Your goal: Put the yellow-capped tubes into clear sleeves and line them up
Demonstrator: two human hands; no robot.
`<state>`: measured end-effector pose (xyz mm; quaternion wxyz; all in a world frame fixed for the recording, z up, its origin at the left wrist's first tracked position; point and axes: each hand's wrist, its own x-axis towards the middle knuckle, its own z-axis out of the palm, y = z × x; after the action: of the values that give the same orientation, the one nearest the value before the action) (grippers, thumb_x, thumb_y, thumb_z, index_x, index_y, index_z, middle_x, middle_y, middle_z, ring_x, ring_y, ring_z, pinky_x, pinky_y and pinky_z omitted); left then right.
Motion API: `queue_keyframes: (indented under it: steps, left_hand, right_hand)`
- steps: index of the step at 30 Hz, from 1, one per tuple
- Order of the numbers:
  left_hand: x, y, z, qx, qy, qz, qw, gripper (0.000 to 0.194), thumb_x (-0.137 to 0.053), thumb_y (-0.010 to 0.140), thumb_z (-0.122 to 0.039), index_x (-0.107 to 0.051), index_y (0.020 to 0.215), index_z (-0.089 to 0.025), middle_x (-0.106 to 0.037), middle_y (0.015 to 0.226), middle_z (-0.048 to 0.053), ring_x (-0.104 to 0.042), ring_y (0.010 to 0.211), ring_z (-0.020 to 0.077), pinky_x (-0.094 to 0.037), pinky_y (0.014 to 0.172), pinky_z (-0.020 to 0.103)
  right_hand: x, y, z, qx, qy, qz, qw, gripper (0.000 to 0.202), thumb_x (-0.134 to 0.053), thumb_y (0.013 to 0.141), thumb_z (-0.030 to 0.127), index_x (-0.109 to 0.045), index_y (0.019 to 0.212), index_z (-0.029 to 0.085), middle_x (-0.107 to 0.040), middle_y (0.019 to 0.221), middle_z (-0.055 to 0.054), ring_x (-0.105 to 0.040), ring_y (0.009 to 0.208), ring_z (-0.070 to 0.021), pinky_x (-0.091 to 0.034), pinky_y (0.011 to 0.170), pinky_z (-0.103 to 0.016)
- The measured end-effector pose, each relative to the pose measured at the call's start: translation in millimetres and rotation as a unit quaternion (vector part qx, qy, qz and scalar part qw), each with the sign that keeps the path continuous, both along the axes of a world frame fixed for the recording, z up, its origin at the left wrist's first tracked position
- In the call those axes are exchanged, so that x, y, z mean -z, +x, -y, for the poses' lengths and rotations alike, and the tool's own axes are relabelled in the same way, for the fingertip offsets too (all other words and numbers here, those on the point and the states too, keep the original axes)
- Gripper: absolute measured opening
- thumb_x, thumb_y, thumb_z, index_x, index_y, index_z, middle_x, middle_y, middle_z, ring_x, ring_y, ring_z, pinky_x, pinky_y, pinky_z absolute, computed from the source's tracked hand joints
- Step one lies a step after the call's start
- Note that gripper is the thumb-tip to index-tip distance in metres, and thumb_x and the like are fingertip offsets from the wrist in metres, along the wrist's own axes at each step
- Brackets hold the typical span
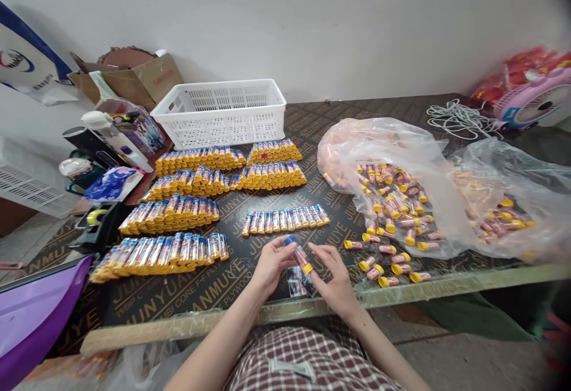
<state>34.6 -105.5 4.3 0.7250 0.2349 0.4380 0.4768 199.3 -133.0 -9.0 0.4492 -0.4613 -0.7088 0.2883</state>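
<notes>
The left hand (271,265) grips a clear capped tube (300,254) by its blue-capped upper end, above the bench (321,197) near the middle of its front edge; the tube tilts, its yellow end toward the right hand (332,273). That hand is open, fingers apart and lightly bent, the thumb beside the yellow end; whether it touches cannot be told. Beneath the tube, small printed packets (296,284) lie close to the front edge. Further in, a single row of blue-and-yellow tubes (285,219) runs side by side, and stacked piles of tubes (165,251) fill the bench toward its left edge. A white perforated plastic basket (232,128) stands behind them by the back edge. On the right half, an open plastic bag (341,144) spills yellow-ended tubes (401,269) toward the front edge, with a second plastic bag (486,159) beside it. Toward the back right corner lie a coiled white cord (461,120) and a pink fan (529,102).
</notes>
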Motion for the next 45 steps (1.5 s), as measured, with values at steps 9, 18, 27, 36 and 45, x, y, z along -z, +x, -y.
queue_keyframes:
  steps: [9, 18, 27, 36, 45]
  left_hand:
    - [-6.1, 5.0, 11.1, 0.124, -0.006, -0.010, 0.992, 0.036, -0.081, 0.058, -0.035, -0.068, 0.078, -0.008, -0.064, 0.068, 0.004, -0.059, 0.058, 0.0117, -0.046, 0.060, 0.024]
    - [-9.3, 5.6, 14.7, 0.108, -0.012, -0.011, 0.994, 0.039, -0.082, 0.055, -0.036, -0.067, 0.078, -0.008, -0.062, 0.066, 0.003, -0.057, 0.055, 0.0107, -0.045, 0.055, 0.022]
    - [-11.7, 8.0, 14.5, 0.105, -0.010, -0.015, 0.994, 0.040, -0.082, 0.054, -0.037, -0.066, 0.077, -0.008, -0.063, 0.066, 0.004, -0.058, 0.055, 0.0110, -0.044, 0.053, 0.022]
    - [-13.4, 7.9, 15.1, 0.102, -0.018, -0.016, 0.994, 0.043, -0.083, 0.053, -0.037, -0.066, 0.078, -0.007, -0.063, 0.067, 0.005, -0.059, 0.056, 0.0124, -0.046, 0.054, 0.023]
    - [-12.5, 9.1, 16.5, 0.101, -0.018, -0.022, 0.994, 0.044, -0.082, 0.053, -0.040, -0.065, 0.076, -0.007, -0.062, 0.067, 0.005, -0.058, 0.057, 0.0135, -0.045, 0.057, 0.025]
  right_hand:
    - [-7.7, 6.4, -8.7, -0.178, -0.031, -0.006, 0.984, 0.089, -0.050, 0.060, 0.004, -0.024, 0.141, 0.026, -0.037, 0.141, -0.008, -0.041, 0.128, -0.0258, -0.036, 0.107, -0.044]
    - [-3.9, 3.1, -7.2, -0.170, -0.033, -0.055, 0.983, 0.088, -0.051, 0.059, 0.003, -0.026, 0.140, 0.026, -0.043, 0.137, -0.009, -0.046, 0.124, -0.0252, -0.039, 0.106, -0.042]
    - [-4.7, 2.0, -5.7, -0.169, -0.023, -0.083, 0.982, 0.089, -0.050, 0.058, 0.003, -0.024, 0.140, 0.024, -0.042, 0.139, -0.009, -0.045, 0.125, -0.0252, -0.039, 0.106, -0.042]
    - [-4.9, 2.0, -6.2, -0.168, -0.022, -0.085, 0.982, 0.090, -0.050, 0.056, 0.003, -0.025, 0.140, 0.023, -0.044, 0.137, -0.010, -0.047, 0.124, -0.0253, -0.040, 0.105, -0.042]
    - [-4.6, -1.2, -3.8, -0.167, -0.032, -0.086, 0.982, 0.090, -0.049, 0.056, 0.002, -0.024, 0.140, 0.023, -0.044, 0.137, -0.009, -0.047, 0.123, -0.0238, -0.040, 0.105, -0.040]
